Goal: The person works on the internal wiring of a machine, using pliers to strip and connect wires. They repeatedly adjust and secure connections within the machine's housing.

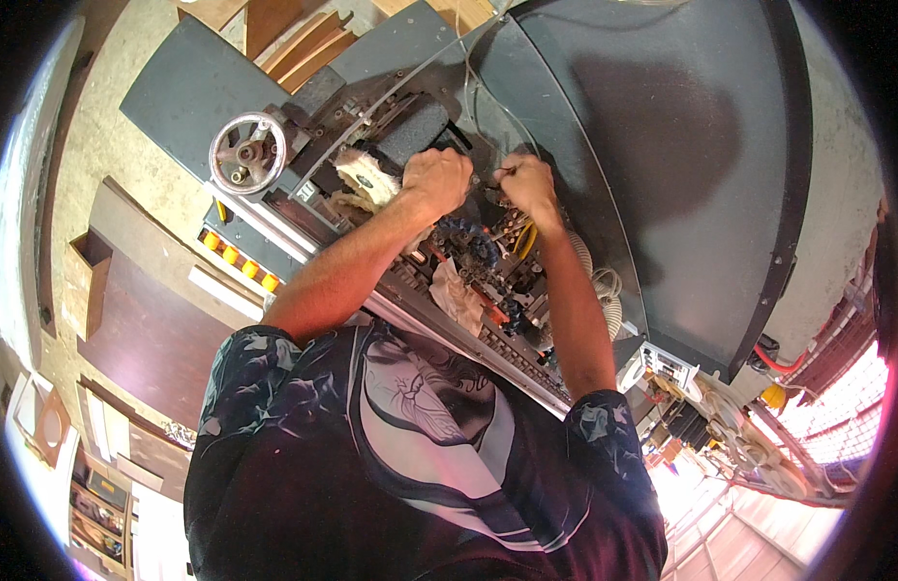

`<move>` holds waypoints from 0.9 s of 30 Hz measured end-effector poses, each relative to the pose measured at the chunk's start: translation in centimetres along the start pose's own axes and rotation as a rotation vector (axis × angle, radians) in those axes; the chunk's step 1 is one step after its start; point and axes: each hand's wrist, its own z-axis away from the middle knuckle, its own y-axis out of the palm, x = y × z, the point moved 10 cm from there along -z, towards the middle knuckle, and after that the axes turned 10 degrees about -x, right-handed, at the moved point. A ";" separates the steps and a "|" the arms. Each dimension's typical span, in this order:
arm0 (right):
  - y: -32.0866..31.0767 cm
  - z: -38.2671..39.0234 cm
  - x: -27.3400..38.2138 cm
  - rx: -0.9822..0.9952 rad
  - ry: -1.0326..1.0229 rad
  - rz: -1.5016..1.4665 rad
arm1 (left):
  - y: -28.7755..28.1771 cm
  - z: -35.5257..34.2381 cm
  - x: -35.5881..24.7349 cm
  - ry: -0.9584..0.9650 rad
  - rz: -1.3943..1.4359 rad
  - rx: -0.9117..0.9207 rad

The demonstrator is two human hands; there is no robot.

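Observation:
My left hand (437, 181) is closed in a fist over the open machine, just beside a dark motor housing (415, 131). Its fingers curl out of sight, so what they hold is hidden. To the left of it sits a fluffy white buffing wheel (365, 180). A short way right, my right hand (528, 184) is closed, its fingers pinched on something small and dark near a thin clear tube (483, 92). Below both hands lie machine parts, a yellow-handled tool (527, 240) and a crumpled pale cloth or paper (456, 298).
A metal handwheel (247, 153) stands at the left, above a row of orange knobs (231, 254). The large dark machine cover (681, 165) rises on the right, with a ribbed hose (611, 315) by its lower edge. Wooden boards (304, 53) lie beyond the machine.

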 end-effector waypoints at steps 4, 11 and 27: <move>1.6 0.4 -6.1 -0.042 0.403 -0.420 | 0.2 0.0 0.0 0.035 0.025 -0.161; -1.0 0.0 -0.8 -0.158 -0.021 0.031 | 0.3 0.0 0.1 0.030 0.028 -0.138; 0.0 4.3 4.8 -0.021 -0.484 0.483 | 1.2 -0.5 0.3 0.017 0.013 -0.123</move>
